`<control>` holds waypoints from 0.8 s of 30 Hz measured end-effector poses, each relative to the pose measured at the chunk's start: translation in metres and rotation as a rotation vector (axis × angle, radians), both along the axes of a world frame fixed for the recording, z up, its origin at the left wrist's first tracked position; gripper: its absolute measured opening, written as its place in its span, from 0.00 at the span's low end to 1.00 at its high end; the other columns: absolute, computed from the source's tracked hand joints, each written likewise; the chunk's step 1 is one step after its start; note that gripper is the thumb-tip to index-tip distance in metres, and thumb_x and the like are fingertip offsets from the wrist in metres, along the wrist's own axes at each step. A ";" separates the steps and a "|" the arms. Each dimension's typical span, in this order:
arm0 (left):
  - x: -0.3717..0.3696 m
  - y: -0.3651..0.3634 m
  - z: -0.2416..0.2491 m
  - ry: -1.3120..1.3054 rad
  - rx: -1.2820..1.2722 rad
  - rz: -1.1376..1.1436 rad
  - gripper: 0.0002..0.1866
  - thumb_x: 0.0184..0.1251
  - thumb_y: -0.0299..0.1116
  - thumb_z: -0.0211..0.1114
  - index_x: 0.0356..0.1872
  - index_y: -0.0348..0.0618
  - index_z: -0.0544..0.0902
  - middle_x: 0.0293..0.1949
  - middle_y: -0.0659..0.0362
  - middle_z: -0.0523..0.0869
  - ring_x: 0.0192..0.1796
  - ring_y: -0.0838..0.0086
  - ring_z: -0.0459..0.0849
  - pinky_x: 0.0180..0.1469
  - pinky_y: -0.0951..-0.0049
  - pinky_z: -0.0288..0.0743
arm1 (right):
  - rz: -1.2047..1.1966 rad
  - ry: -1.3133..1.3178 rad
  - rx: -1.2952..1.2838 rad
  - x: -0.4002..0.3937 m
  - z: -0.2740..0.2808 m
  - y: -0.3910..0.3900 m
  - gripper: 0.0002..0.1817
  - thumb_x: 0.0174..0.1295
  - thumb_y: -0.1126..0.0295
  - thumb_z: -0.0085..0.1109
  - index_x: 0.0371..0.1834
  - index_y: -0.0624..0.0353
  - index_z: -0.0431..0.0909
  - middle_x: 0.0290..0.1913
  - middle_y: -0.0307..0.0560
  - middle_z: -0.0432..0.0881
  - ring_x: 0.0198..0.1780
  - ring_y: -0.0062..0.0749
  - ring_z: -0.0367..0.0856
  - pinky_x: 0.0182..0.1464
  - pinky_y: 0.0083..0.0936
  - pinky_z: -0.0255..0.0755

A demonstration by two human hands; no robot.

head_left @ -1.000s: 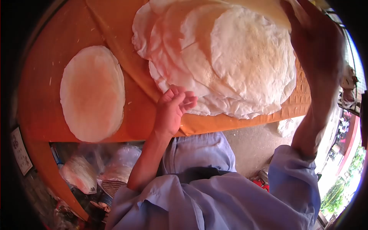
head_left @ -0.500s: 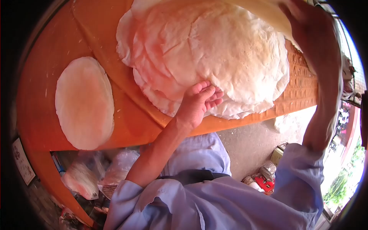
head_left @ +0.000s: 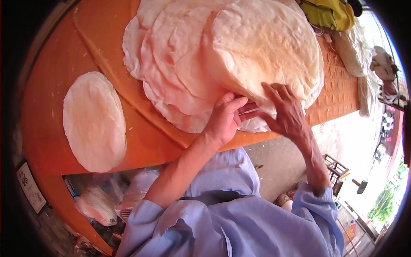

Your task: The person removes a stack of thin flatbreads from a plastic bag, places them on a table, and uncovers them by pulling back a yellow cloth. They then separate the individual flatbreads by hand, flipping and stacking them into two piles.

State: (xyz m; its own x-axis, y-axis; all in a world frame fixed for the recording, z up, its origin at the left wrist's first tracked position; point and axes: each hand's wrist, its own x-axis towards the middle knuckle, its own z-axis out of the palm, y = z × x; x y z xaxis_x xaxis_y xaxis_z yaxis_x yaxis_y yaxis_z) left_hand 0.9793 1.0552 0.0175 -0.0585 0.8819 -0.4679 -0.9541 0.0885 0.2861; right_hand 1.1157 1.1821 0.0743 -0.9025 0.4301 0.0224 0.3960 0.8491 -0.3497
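A wide pile of thin, pale flatbread sheets (head_left: 180, 64) lies on the orange-covered table, the layers overlapping unevenly. On its right side the top flatbread (head_left: 265, 47) is raised along its left edge. At the pile's near edge is my left hand (head_left: 224, 118), thumb and fingers closed around the lower rim of that top sheet; part of the grip is hidden. Just right of it, my right hand (head_left: 284, 109) rests on the same sheet's near edge with its fingers spread. A separate oval flatbread (head_left: 95, 122) lies flat at the left.
The orange table cover (head_left: 141, 141) has a raised crease between the oval sheet and the pile. Plastic bags (head_left: 100, 205) sit beneath the table. A yellow-green cloth (head_left: 327, 13) and a white bag (head_left: 353, 47) lie at the far right. A metal rack (head_left: 336, 167) stands on the floor.
My right hand has come down from the upper right to the pile's near edge. The sheet raised there now lies on top at the right. My left hand has barely moved.
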 end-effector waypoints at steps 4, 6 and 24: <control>0.004 0.005 0.000 0.070 0.065 0.010 0.13 0.69 0.30 0.54 0.52 0.40 0.77 0.51 0.54 0.82 0.54 0.66 0.81 0.58 0.63 0.75 | -0.137 0.024 0.087 -0.005 -0.016 0.001 0.24 0.47 0.72 0.69 0.50 0.62 0.76 0.48 0.53 0.78 0.51 0.50 0.76 0.48 0.39 0.74; -0.001 0.004 0.005 0.106 0.050 0.001 0.13 0.69 0.29 0.55 0.52 0.39 0.76 0.50 0.53 0.82 0.53 0.67 0.82 0.57 0.64 0.76 | -0.131 -0.051 0.111 -0.008 -0.020 0.015 0.17 0.47 0.76 0.63 0.44 0.61 0.79 0.40 0.52 0.82 0.44 0.48 0.80 0.45 0.38 0.76; -0.037 -0.063 -0.019 0.167 -0.217 0.135 0.10 0.72 0.33 0.58 0.47 0.38 0.77 0.41 0.52 0.85 0.47 0.63 0.86 0.51 0.67 0.82 | -0.022 -0.030 0.114 -0.061 -0.002 -0.008 0.03 0.44 0.76 0.57 0.25 0.59 0.77 0.26 0.49 0.79 0.33 0.47 0.80 0.35 0.40 0.73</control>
State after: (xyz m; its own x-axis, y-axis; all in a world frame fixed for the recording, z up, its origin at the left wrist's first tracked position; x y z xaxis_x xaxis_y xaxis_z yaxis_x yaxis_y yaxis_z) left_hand 0.9420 0.9924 -0.0019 -0.2603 0.7414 -0.6185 -0.9026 0.0407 0.4286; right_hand 1.0550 1.1740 0.0719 -0.8939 0.4459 0.0456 0.4235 0.8736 -0.2396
